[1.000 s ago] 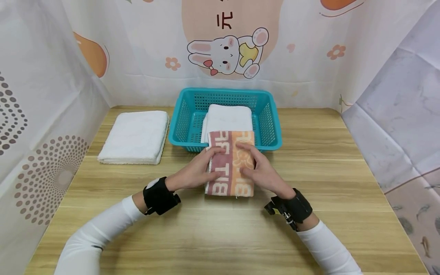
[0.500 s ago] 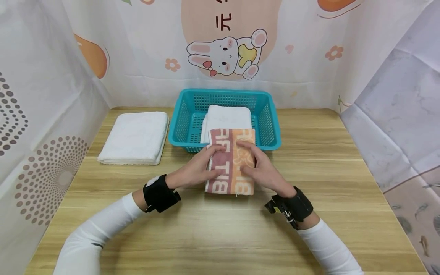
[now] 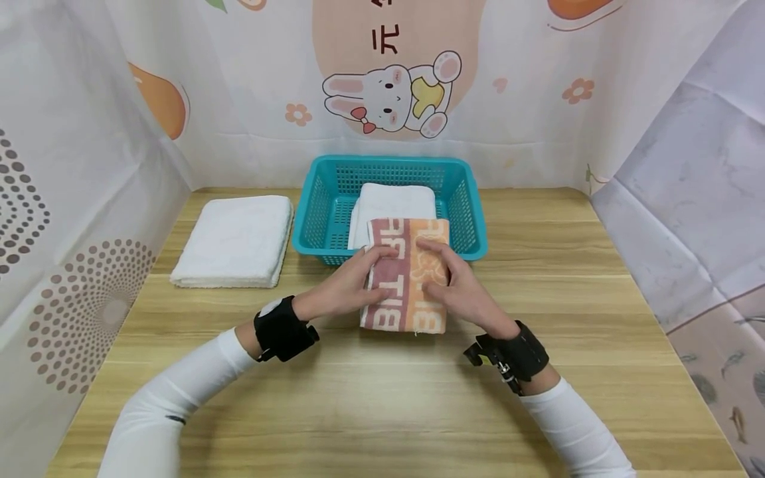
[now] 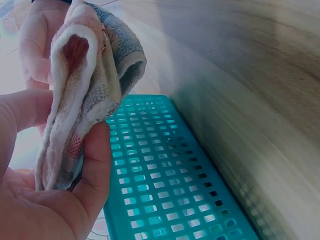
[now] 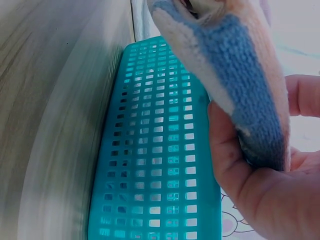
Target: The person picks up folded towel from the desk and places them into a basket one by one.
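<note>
Folded mauve-and-orange patterned terry towel point(image 3: 403, 275) pinched at opposite sides by left hand point(image 3: 349, 284) and right hand point(image 3: 465, 291); held at near rim of teal perforated rectangular plastic basket point(image 3: 388, 174). Folded white cloth point(image 3: 396, 200) seen inside.

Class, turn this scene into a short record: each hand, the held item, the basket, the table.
Patterned towel: folded, maroon and orange side up
Left hand: grips towel's left side
Right hand: grips towel's right side
Basket: teal, contains folded white cloth
Table: wooden; folded white towel left of the basket
</note>
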`<state>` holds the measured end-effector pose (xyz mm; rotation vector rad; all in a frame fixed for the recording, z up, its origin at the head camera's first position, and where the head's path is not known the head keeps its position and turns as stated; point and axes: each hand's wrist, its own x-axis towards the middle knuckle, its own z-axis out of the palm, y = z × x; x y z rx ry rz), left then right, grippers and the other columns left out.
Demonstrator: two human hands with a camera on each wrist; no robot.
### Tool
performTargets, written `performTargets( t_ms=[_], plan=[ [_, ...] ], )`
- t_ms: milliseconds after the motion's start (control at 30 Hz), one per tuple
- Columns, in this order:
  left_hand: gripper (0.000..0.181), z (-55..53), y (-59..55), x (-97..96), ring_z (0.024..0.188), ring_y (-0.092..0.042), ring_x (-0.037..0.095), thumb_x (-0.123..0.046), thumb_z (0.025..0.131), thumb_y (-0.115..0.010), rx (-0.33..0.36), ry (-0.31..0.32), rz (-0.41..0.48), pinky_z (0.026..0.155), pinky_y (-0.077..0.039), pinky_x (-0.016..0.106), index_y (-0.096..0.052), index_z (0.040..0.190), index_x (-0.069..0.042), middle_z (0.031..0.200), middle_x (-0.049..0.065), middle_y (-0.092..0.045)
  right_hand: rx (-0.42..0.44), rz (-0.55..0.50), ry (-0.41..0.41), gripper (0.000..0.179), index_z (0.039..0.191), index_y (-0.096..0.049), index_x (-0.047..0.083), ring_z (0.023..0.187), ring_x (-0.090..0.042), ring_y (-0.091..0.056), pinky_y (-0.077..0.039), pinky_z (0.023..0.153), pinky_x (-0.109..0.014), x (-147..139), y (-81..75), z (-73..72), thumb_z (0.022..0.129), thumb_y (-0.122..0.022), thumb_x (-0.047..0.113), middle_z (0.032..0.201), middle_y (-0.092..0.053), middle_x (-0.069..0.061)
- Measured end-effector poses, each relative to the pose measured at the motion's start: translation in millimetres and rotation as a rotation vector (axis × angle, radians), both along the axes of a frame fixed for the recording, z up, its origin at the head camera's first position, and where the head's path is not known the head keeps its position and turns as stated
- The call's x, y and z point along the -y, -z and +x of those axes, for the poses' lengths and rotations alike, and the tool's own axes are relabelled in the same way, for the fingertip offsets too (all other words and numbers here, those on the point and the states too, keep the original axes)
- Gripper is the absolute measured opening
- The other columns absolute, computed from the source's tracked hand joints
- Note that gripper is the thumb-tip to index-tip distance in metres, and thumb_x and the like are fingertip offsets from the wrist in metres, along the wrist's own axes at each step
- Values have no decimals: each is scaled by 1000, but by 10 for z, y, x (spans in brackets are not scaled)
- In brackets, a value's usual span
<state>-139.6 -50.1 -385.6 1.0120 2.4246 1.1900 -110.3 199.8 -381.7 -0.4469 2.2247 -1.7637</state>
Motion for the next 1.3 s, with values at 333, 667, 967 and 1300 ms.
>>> performTargets(
  t_ms=[333,667,967,1300],
  plan=[
    [60,-44,-56,11,116,-47,22,-13,95,-67,53,23,-1,93,-48,34,-37,148,-8,134,9,-48,-3,18,-15,67,153,-33,15,96,-30,-65,-57,75,-35,-14,-34,-39,93,-54,-6,141,-43,-18],
    [60,-169,-90,-10,118,-45,22,-13,95,-68,8,48,-4,98,-44,36,-38,147,-6,139,11,-47,-15,37,-1,67,153,-32,13,100,-33,-62,-56,77,-33,-29,-47,-117,93,-54,-7,139,-43,-20],
    [58,-266,-126,-38,126,-44,25,-12,95,-69,-9,60,-32,104,-40,40,-40,145,-4,143,12,-47,-12,65,35,67,152,-34,15,103,-32,-61,-56,78,-33,-32,-64,-169,91,-54,-6,140,-42,-18],
    [57,-303,-148,-59,123,-45,24,-10,94,-69,-10,57,-22,103,-42,39,-43,144,-4,142,12,-49,-13,71,39,67,152,-34,14,102,-32,-61,-55,78,-32,-53,-58,-215,91,-55,-6,137,-45,-20]
  ],
)
